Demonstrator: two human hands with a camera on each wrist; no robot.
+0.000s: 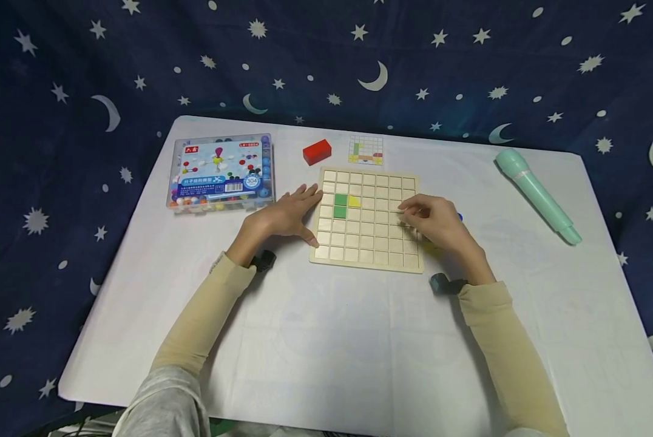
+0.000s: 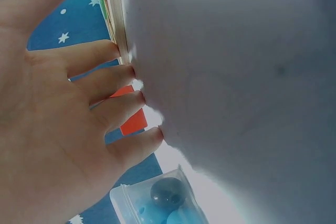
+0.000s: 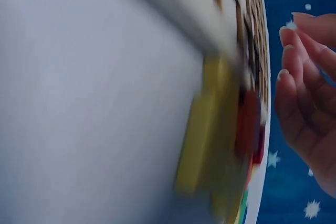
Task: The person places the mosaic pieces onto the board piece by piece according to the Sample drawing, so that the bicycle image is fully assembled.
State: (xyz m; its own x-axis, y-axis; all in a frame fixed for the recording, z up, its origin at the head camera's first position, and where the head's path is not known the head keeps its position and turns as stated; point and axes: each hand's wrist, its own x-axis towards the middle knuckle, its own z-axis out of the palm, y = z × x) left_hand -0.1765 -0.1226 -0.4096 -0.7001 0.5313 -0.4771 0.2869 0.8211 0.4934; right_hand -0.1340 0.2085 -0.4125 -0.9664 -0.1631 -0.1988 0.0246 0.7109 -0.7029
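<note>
At the left edge of the gridded board [image 1: 367,241], in the head view, the left hand [image 1: 290,213] is spread, fingertips and thumb against the rim. Over the board's right side hangs the right hand [image 1: 436,223], its fingers drawn in towards the thumb. Two green pieces [image 1: 340,212] and a yellow piece [image 1: 354,201] lie on squares left of the board's middle. The step looks like setting coloured pieces on the squares; to do it well, brace the left hand so the board cannot slide, lower each piece straight inside its lines, and check it against the pattern card [image 1: 366,156] behind the board. Also behind the board is a red block [image 1: 317,152]; left of it, a kit box [image 1: 219,173]; well to its right, a pale green microphone [image 1: 539,197]. The right hand partly covers a blue piece [image 1: 460,216] right of the board, so it hampers the view there.

From the left wrist, the fingers are straight and parted at the board's edge, gripping nothing.

From the right wrist, blurred yellow blocks [image 3: 197,135] and a red piece [image 3: 247,124] crowd beside the board's edge, easily knocked. No piece shows at the fingertips; I cannot tell whether the grip hides a small one.
</note>
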